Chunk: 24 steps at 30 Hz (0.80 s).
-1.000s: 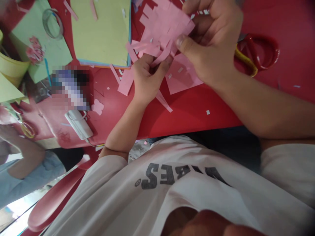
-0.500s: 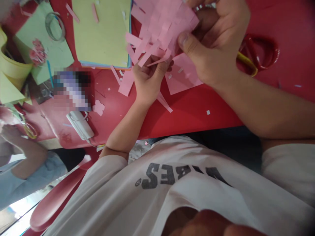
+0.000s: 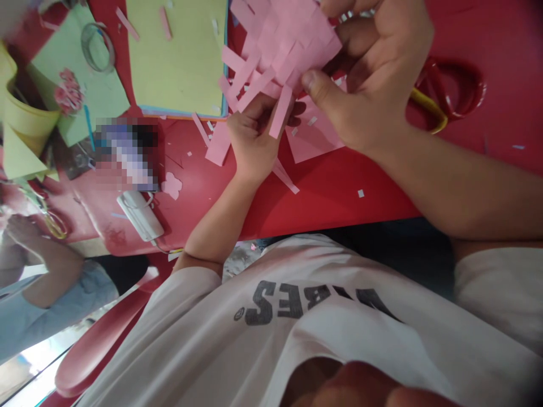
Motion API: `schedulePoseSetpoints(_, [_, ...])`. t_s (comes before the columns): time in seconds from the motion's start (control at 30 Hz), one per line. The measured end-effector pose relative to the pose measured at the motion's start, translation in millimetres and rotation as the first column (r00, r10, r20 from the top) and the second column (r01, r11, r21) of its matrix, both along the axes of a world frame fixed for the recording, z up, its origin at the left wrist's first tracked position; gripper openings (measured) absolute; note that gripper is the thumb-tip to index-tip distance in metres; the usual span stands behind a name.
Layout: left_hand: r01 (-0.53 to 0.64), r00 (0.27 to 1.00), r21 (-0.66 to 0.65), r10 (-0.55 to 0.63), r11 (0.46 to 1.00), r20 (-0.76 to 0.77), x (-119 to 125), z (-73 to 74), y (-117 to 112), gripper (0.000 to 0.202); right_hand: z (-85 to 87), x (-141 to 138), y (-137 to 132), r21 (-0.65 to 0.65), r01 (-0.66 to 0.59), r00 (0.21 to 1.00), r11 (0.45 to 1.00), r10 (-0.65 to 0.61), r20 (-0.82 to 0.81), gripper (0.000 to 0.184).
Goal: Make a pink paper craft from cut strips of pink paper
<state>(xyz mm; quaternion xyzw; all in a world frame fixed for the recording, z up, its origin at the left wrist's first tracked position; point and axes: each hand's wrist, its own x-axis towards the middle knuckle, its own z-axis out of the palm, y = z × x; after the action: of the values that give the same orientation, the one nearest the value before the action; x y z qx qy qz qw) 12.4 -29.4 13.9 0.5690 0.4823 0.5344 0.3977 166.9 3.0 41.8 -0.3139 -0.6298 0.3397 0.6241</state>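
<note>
A woven mat of pink paper strips (image 3: 282, 39) is held up over the red table (image 3: 339, 198). My right hand (image 3: 373, 73) grips its right side, thumb pressed on the weave. My left hand (image 3: 257, 141) is below it, fingers curled around loose strip ends, one pink strip (image 3: 280, 110) hanging down between the fingers. A flat pink sheet (image 3: 314, 138) lies on the table under the hands.
A yellow-green paper stack (image 3: 178, 53) lies at the back left, with a tape ring (image 3: 98, 46) on green paper beside it. Red-and-yellow scissors (image 3: 449, 96) lie to the right. A white device (image 3: 139, 215), a yellow cup (image 3: 21, 113) and pink scraps sit left. Another person's arm (image 3: 42, 277) is at the far left.
Both hands lifted the pink weave slightly up and away. My left fingers shifted on the loose strips, and one strip now hangs down.
</note>
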Motion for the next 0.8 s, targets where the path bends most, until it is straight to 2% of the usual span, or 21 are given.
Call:
schedulePoseSetpoints(0.17, [0.011,0.999,0.048,-0.013,0.999,0.038,-1.7,-8.1,4.5,0.026,-7.0,-4.7,1.6,0.048,0.019,1.000,0.999,-0.018,-0.015,0.036])
schedulePoseSetpoints(0.3, [0.039,0.998,0.022,-0.040,0.999,0.044,-3.0,-7.0,5.2,0.026,-10.3,-3.3,2.7,0.089,0.075,0.996,0.993,-0.069,-0.064,0.038])
schedulePoseSetpoints(0.5, [0.099,0.995,0.027,-0.099,0.995,0.019,-8.2,2.2,6.0,0.024,-2.9,7.7,-3.4,0.034,0.010,0.991,0.999,-0.014,0.133,0.042])
schedulePoseSetpoints(0.67, [0.122,0.992,0.052,-0.124,0.991,0.038,-10.5,4.1,7.9,0.025,0.8,6.4,-2.8,0.097,-0.010,0.994,0.995,0.000,0.107,0.044])
schedulePoseSetpoints(0.8, [0.148,0.988,0.079,-0.150,0.986,0.020,-11.2,5.1,7.8,0.020,5.1,4.2,-2.1,0.128,-0.039,0.995,0.991,0.027,0.091,0.038])
